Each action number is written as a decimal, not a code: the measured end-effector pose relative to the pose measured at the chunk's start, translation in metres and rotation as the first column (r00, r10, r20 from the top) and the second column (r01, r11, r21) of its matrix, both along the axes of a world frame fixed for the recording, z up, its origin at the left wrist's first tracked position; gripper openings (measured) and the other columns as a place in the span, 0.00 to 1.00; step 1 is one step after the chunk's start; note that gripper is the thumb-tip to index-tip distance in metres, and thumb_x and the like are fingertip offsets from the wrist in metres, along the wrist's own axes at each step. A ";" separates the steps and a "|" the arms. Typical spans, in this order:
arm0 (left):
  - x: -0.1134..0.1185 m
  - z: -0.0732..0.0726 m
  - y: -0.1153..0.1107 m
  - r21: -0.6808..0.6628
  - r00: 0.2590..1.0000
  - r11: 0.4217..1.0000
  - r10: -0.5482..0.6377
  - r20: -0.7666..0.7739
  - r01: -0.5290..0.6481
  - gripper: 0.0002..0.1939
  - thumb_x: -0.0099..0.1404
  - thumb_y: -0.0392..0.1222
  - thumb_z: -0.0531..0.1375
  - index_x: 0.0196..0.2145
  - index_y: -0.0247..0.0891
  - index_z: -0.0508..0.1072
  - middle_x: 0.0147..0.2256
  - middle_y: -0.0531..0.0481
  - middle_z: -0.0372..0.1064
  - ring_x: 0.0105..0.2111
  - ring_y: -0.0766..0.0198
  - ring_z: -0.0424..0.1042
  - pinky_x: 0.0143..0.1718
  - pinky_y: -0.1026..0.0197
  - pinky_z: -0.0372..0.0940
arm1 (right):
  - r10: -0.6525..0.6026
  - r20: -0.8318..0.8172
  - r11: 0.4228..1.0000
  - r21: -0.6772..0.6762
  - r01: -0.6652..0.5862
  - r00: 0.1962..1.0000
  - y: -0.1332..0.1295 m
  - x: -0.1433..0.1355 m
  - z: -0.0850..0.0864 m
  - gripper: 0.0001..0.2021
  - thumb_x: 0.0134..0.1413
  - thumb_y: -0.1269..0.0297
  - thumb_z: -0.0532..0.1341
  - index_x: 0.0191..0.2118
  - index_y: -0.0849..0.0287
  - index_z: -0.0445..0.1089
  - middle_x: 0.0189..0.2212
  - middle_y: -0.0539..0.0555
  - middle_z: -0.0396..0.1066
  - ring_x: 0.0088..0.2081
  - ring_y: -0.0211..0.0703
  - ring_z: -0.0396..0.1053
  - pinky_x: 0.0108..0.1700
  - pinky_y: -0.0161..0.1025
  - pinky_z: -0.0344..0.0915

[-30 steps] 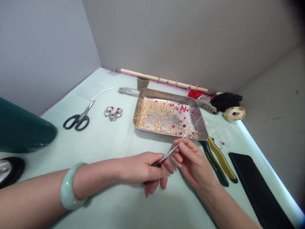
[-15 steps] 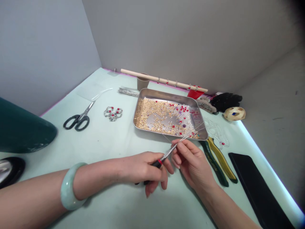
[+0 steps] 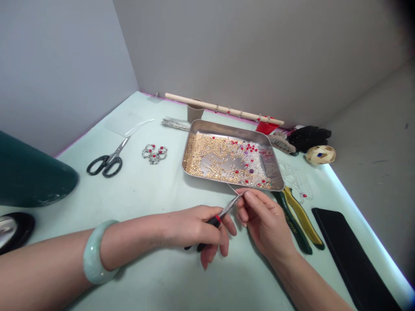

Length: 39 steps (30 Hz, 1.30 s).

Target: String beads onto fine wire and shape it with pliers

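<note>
1. head view, left hand: the left hand (image 3: 197, 226) is closed around the small pliers (image 3: 227, 209), fingers wrapped about the dark handles; the tips point toward the right fingertips.
2. right hand: the right hand (image 3: 267, 216) is held narrow, thumb and forefinger pinching the thin wire (image 3: 232, 188) at the plier tips. whether the tips fully close on it cannot be told.
3. wire location: between the two hands, with one end slanting away toward the near rim of the metal tray (image 3: 207, 176).
4. wire handling: judged very light, thin and springy, easily kinked and liable to slip or turn between bare fingers. take hold close to the plier tips; a grip farther out would let it flex.
5. pliers handling: judged rigid and moderately light. grip the handles, clear of the pivot.
6. surroundings: the tray lies beyond both hands and holds small beads (image 3: 196, 151), judged hard, slippery and quick to roll. the large pliers (image 3: 300, 216) lie right of the right hand; the scissors (image 3: 113, 163) lie beyond the left forearm.
</note>
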<state>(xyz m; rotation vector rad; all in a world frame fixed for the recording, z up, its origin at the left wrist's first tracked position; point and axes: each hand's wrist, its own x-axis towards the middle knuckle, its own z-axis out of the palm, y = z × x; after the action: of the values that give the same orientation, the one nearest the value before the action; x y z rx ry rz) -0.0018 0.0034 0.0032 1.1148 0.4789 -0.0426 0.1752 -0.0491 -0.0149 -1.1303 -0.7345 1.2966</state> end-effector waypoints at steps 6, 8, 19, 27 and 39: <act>0.001 0.000 0.000 -0.028 1.000 1.000 0.001 -0.019 -0.001 0.17 0.51 0.31 0.53 0.40 0.35 0.64 0.30 0.51 0.69 0.18 0.70 0.66 0.25 0.63 0.59 | 0.004 0.021 1.000 0.010 -0.004 1.000 0.000 0.001 -0.001 0.06 0.57 0.64 0.60 0.32 0.59 0.72 0.22 0.47 0.63 0.20 0.31 0.59 0.20 0.30 0.54; 0.002 -0.002 -0.001 -0.048 1.000 0.999 0.018 -0.004 -0.018 0.17 0.50 0.32 0.54 0.40 0.35 0.64 0.30 0.52 0.69 0.19 0.69 0.66 0.25 0.62 0.61 | 0.017 0.025 1.000 0.012 -0.017 1.000 0.000 0.001 0.000 0.06 0.57 0.65 0.59 0.31 0.59 0.71 0.23 0.47 0.63 0.20 0.31 0.59 0.20 0.30 0.54; 0.004 0.007 -0.013 0.465 0.922 0.798 0.356 0.150 -0.384 0.10 0.60 0.33 0.55 0.41 0.34 0.68 0.34 0.50 0.69 0.30 0.68 0.64 0.34 0.63 0.60 | 0.099 0.078 0.995 0.023 -0.101 0.992 -0.004 -0.002 -0.004 0.08 0.59 0.62 0.59 0.31 0.59 0.69 0.22 0.47 0.63 0.21 0.32 0.58 0.24 0.32 0.55; 0.009 0.004 -0.010 0.340 0.826 0.756 0.541 0.159 -0.560 0.09 0.62 0.42 0.58 0.37 0.34 0.64 0.30 0.51 0.66 0.30 0.68 0.65 0.34 0.63 0.60 | 0.169 0.157 0.984 0.023 -0.175 0.973 -0.013 -0.007 -0.008 0.09 0.60 0.61 0.58 0.31 0.58 0.70 0.22 0.46 0.63 0.21 0.32 0.58 0.24 0.33 0.54; 0.009 0.005 -0.008 0.215 0.809 0.780 0.572 0.134 -0.587 0.09 0.57 0.39 0.61 0.32 0.35 0.63 0.23 0.55 0.63 0.26 0.68 0.65 0.31 0.62 0.60 | 0.110 0.235 0.987 0.089 -0.135 0.966 -0.014 -0.015 -0.009 0.03 0.58 0.64 0.60 0.35 0.56 0.69 0.22 0.45 0.65 0.21 0.31 0.59 0.24 0.32 0.56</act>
<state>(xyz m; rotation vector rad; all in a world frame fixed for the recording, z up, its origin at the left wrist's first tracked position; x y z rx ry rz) 0.0071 -0.0049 0.0078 1.1639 0.7739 0.6129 0.1601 -0.0632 -0.0236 -1.1765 -1.0465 1.2262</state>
